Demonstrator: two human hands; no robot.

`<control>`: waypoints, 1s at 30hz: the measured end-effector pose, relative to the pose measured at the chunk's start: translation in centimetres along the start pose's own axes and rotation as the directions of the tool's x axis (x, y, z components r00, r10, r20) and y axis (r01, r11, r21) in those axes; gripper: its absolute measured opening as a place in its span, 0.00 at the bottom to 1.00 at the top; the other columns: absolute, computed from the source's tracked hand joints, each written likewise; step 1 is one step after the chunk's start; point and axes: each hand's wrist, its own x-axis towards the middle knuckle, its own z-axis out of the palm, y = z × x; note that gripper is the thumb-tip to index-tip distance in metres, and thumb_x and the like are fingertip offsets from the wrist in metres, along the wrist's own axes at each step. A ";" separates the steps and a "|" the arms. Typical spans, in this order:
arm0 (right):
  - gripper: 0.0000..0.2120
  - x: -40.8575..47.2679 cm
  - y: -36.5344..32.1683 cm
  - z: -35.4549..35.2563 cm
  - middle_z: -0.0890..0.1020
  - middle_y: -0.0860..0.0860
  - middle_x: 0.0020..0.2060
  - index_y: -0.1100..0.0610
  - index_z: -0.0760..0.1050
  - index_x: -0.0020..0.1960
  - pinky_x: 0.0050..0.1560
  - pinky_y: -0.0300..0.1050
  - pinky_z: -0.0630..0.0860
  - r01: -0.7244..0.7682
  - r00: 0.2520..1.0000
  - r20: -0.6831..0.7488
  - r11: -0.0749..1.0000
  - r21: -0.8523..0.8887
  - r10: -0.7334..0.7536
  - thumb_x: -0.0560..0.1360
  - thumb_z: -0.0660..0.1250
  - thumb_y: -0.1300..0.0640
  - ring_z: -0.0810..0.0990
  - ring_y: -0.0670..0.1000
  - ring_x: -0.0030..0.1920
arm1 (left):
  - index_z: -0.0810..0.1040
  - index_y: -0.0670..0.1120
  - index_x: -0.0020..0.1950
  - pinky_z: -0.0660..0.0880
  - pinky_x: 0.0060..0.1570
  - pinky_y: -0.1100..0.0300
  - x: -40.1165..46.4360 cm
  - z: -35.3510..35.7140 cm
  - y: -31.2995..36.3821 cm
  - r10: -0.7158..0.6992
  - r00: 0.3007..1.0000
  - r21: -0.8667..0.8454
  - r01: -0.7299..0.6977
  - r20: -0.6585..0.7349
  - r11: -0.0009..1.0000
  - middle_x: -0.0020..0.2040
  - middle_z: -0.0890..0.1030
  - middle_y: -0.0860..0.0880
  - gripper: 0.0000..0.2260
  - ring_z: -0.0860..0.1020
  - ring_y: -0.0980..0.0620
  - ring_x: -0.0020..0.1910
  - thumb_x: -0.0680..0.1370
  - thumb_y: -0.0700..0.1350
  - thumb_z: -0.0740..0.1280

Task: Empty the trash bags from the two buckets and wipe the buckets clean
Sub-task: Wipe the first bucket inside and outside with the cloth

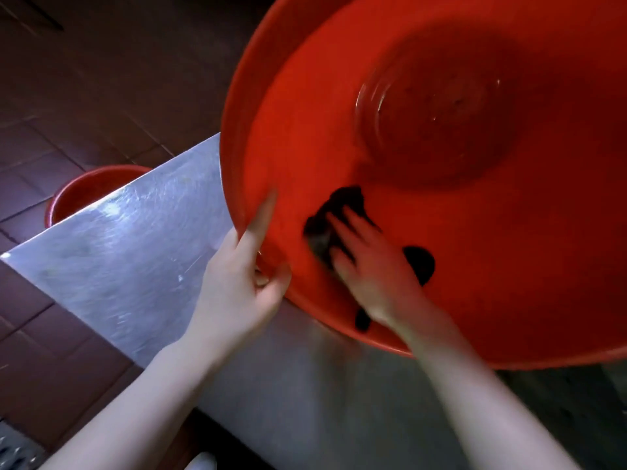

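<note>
A big red bucket (475, 232) lies tilted on the steel table, its mouth turned toward me and its inside bare of any bag. My left hand (237, 279) grips its near rim, the forefinger stretched up along the inner wall. Inside the bucket my right hand (366, 262) presses a dark cloth (342, 212) flat against the lower wall, fingers spread over it; the hand is blurred. A second red bucket (84, 191) stands on the floor to the left, half hidden behind the table's edge.
The steel table (129, 252) has a sharp corner at the far left and scratched, shiny metal. Dark red floor tiles (84, 96) surround it. A metal floor drain grate (17, 452) shows at the bottom left.
</note>
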 end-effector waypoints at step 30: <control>0.29 -5.7 -5.2 -1.3 0.60 0.45 0.77 0.44 0.58 0.77 0.74 0.54 0.55 -0.036 0.996 0.086 0.999 -0.035 0.039 0.76 0.46 0.43 0.58 0.49 0.76 | 0.53 0.69 0.75 0.73 0.42 0.73 -0.5 0.4 0.1 0.007 0.996 -0.008 -0.008 -0.086 1.000 0.57 0.73 0.47 0.41 0.76 0.54 0.41 0.71 0.42 0.66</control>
